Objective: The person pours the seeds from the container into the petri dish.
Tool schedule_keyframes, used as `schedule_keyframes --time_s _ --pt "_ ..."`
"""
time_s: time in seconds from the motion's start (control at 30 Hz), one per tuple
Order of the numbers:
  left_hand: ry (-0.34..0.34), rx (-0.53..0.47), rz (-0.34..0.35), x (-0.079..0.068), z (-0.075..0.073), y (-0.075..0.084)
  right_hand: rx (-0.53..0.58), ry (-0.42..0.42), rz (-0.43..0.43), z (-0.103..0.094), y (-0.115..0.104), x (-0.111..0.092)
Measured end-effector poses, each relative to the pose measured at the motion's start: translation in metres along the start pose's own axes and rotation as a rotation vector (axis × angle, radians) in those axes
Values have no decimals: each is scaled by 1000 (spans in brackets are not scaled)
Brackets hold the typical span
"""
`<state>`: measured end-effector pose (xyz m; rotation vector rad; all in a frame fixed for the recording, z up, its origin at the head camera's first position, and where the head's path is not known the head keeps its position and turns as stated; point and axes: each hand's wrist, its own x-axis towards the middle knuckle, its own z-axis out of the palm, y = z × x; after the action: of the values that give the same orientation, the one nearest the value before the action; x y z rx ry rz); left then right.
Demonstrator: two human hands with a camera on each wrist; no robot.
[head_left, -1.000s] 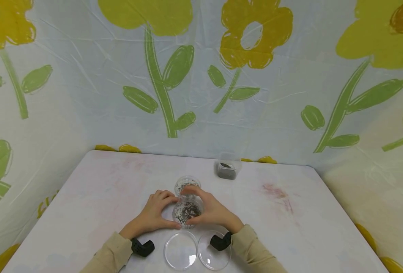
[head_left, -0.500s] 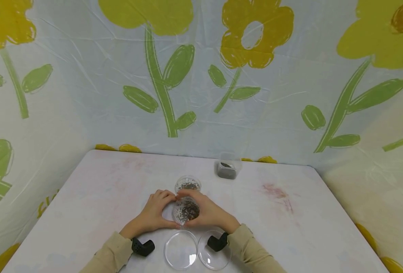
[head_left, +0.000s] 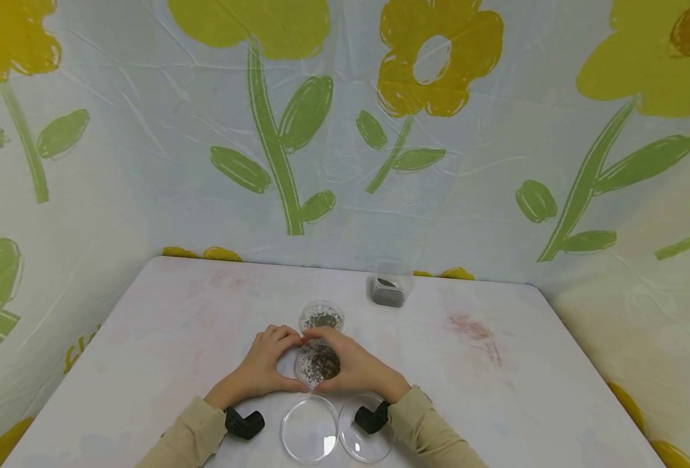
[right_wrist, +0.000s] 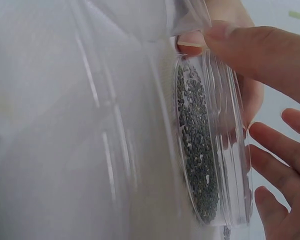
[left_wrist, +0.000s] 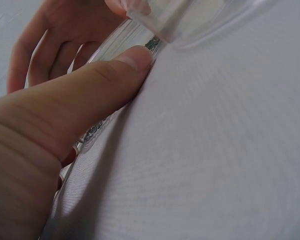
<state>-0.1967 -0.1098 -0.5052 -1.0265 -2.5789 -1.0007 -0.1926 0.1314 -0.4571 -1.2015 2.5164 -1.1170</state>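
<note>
A clear round dish, like a petri dish (head_left: 317, 364), lies on the table with dark granules in it. My left hand (head_left: 263, 367) holds its left side, thumb at the near edge and fingers at the far edge. From the right, my right hand (head_left: 359, 367) curves round the same dish, and the fingertips of both hands almost meet. In the left wrist view the left thumb (left_wrist: 110, 75) presses along the dish wall. Granules (right_wrist: 197, 150) show through the clear side in the right wrist view. Just beyond stands a second petri dish (head_left: 321, 315) with similar granules.
Two clear round lids or dishes, one on the left (head_left: 310, 432) and one on the right (head_left: 371, 448), lie side by side nearest me. A clear box (head_left: 388, 296) of dark material stands near the back edge. Flowered cloth (head_left: 468, 195) surrounds the table (head_left: 497, 364).
My right hand has shifted slightly left and toward me, its fingers drawing in round the near dish and uncovering more of the far one. The left hand has stayed in place.
</note>
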Motion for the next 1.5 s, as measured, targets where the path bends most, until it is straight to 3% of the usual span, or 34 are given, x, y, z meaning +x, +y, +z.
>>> schedule_keyframes --time_s 0.4,0.73,0.93,1.1,1.27,1.4,1.5 --pt "-9 -33 27 1 -2 -3 -18 6 -11 -4 -1 -3" --pt "-33 -96 21 -9 -12 -11 20 115 -30 -30 0 -9" --pt "13 -106 46 -27 -20 -13 14 238 0 -50 7 -21" --pt "-3 -142 47 -44 -25 -4 -16 347 9 -70 2 -32" --pt "-4 -146 143 -57 -25 14 9 468 -8 -92 -5 -44" --pt "-24 -133 217 -63 -21 29 98 632 -48 -101 21 -52" --pt "-45 -96 240 -65 -16 38 188 766 -32 -104 47 -58"
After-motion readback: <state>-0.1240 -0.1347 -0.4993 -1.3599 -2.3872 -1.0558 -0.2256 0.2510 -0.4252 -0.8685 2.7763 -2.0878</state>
